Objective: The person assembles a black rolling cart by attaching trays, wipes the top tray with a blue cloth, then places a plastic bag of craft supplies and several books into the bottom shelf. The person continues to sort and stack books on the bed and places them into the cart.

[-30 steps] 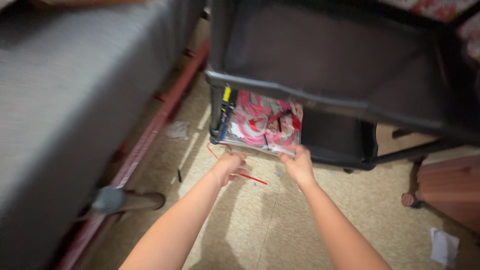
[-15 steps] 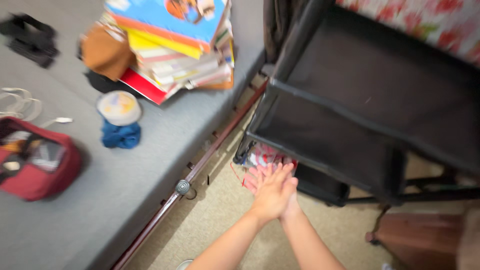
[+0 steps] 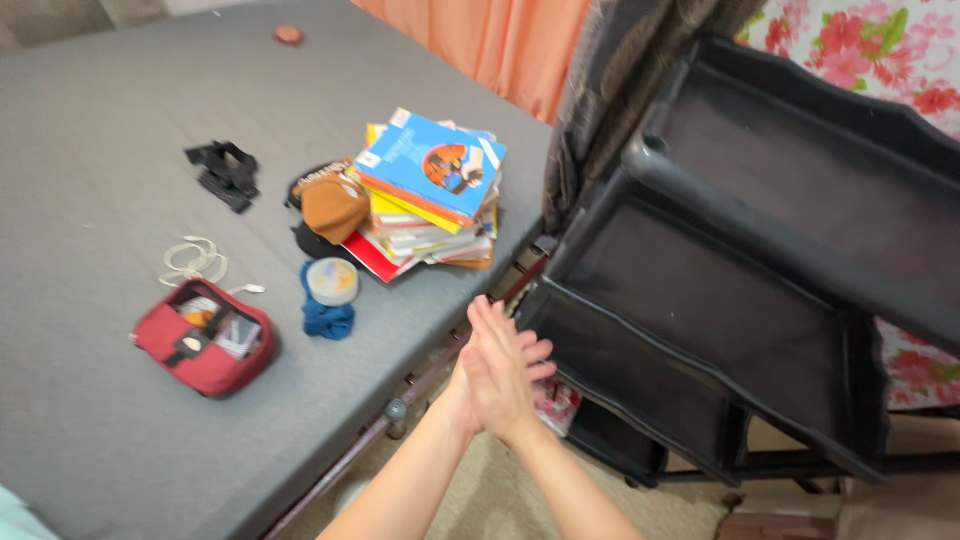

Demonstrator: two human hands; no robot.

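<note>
**Black shelf cart, with hands pressed together before it**

Black shelf cart: tiered plastic unit, right half of the view, upper trays bare, standing on the pale floor just beside the bed. A bundle of pink and red items shows in its lowest tier, partly hidden behind the hands.

Left hand and right hand: raised together in the lower middle, palms flat against each other, fingers straight and pointing up and away, slightly fanned at the tips. Both are flat open and hold nothing; they touch only one another. Forearms rise from the bottom edge and meet at the wrists.

Surroundings, on the grey mattress to the left:
- stack of books, blue cover on top, leaning
- brown cap against the stack
- round tin resting on a blue cloth
- red pouch, open, small items inside
- white cable, coiled, just above the pouch
- black strap, further up the mattress

Behind: orange curtain; floral fabric at upper right.

Relation: the hands sit in front of the cart's left lower corner, near it but apart, between the bed's metal rail and the cart frame. They overlap the lowest tier in view.
</note>
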